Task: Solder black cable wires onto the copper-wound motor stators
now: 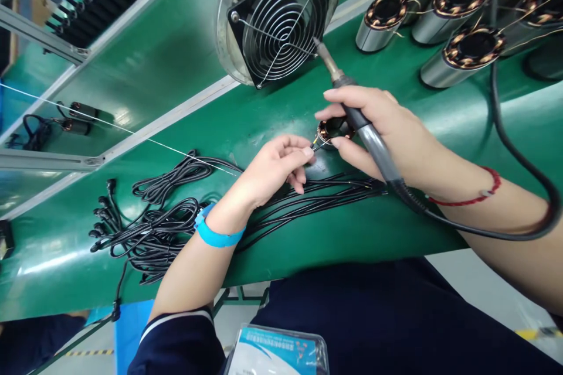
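Note:
My right hand [387,129] is closed around a soldering iron [372,140], whose tip points up and left toward the fan grille. Its thumb and fingertips reach beside a motor stator [324,129] with copper windings, partly hidden behind the hand. My left hand [285,161] pinches a thin dark wire [320,146] close to the stator's left side. A small yellow piece shows near those fingertips; the exact join is too small to tell. Under my left hand run several black power cords [308,193] with their stripped ends to the right.
A round metal duct with a fan grille [284,38] stands at the back. Several wound stators [464,53] stand at the back right. Coiled black cables [165,240] with plugs lie left. The iron's cord [497,105] loops over my right forearm. A white string [132,132] crosses the left.

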Demonstrator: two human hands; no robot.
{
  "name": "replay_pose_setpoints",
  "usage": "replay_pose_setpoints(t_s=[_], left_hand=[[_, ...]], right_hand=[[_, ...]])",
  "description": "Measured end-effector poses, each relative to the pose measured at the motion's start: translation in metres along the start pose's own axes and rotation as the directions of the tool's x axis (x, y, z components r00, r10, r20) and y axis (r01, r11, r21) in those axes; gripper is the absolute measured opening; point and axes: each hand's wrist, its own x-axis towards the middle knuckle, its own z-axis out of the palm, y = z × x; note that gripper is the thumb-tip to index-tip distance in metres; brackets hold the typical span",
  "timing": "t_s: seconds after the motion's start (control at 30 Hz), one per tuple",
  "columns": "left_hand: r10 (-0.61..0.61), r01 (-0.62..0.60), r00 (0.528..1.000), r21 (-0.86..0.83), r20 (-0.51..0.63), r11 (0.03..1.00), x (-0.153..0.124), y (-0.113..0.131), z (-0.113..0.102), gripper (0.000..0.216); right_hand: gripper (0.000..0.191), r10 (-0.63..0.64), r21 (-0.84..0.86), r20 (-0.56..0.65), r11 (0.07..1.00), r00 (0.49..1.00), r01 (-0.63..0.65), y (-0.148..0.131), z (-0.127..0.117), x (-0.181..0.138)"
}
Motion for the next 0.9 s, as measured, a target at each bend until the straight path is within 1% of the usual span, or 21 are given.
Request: replay_pose_setpoints(t_s=[0.03, 0.07, 0.1, 0.23, 0.3, 0.4, 0.47, 0.53, 0.6, 0.67, 0.73, 0.8, 0.83, 0.9], left_hand=[[-0.057, 0.058, 0.997, -0.013, 0.055, 0.998, 0.0, 0.002, -0.001, 0.005], [-0.09, 0.093, 0.992, -0.033, 0.084, 0.995, 0.0, 0.003, -0.002, 0.009], [-0.1, 0.106, 0.991, -0.063, 0.085, 0.992, 0.0, 0.004, -0.003, 0.013], [-0.049, 0.038, 0.997, -0.184, -0.056, 0.982, 0.002, 0.006, -0.003, 0.018], [-0.04, 0.023, 0.994, -0.176, -0.097, 0.984, 0.003, 0.006, -0.004, 0.017], [-0.031, 0.019, 0.991, -0.1, -0.128, 0.995, 0.005, 0.005, -0.005, 0.015], [0.036, -0.04, 0.986, -0.023, -0.163, 0.999, 0.005, 0.003, -0.006, 0.013], [0.165, -0.151, 0.966, 0.083, -0.201, 0.985, 0.005, 0.0, -0.005, 0.01], [0.285, -0.244, 0.935, 0.2, -0.21, 0.949, 0.005, -0.003, -0.003, 0.01], [0.345, -0.285, 0.919, 0.282, -0.19, 0.916, 0.005, -0.005, 0.0, 0.01], [0.367, -0.306, 0.916, 0.307, -0.161, 0.901, 0.006, -0.006, 0.002, 0.012], [0.348, -0.3, 0.926, 0.277, -0.145, 0.913, 0.006, -0.005, 0.002, 0.016], [0.314, -0.273, 0.938, 0.247, -0.147, 0.93, 0.007, -0.004, 0.001, 0.018], [0.199, -0.17, 0.967, 0.179, -0.161, 0.969, 0.007, -0.001, -0.001, 0.025]], right_hand=[[0.058, -0.025, 0.003, 0.023, 1.0, 0.999, 0.025, 0.001, 0.001, 0.0], [0.057, -0.047, 0.002, 0.045, 0.999, 0.998, 0.047, 0.002, 0.002, 0.001], [0.056, -0.06, -0.003, 0.058, 0.998, 0.997, 0.06, 0.003, 0.003, 0.001], [0.051, -0.066, -0.051, 0.053, 0.996, 0.996, 0.069, 0.002, 0.006, -0.001], [0.051, -0.081, -0.062, 0.06, 0.994, 0.995, 0.085, 0.0, 0.006, -0.003], [0.051, -0.095, -0.052, 0.06, 0.994, 0.994, 0.098, 0.0, 0.005, -0.007], [0.052, -0.103, -0.036, 0.054, 0.994, 0.993, 0.105, 0.001, 0.003, -0.008], [0.052, -0.106, -0.028, 0.045, 0.994, 0.993, 0.107, 0.001, 0.002, -0.008], [0.053, -0.103, -0.028, 0.035, 0.994, 0.994, 0.104, 0.001, 0.001, -0.008], [0.054, -0.1, -0.025, 0.024, 0.995, 0.995, 0.1, 0.001, 0.001, -0.008], [0.054, -0.099, -0.02, 0.017, 0.995, 0.995, 0.1, 0.001, 0.0, -0.007], [0.053, -0.093, -0.016, 0.013, 0.995, 0.996, 0.093, 0.0, 0.0, -0.008], [0.053, -0.089, -0.013, 0.012, 0.996, 0.996, 0.089, 0.0, -0.001, -0.008], [0.053, -0.08, -0.006, 0.011, 0.997, 0.997, 0.08, 0.0, -0.001, -0.008]])
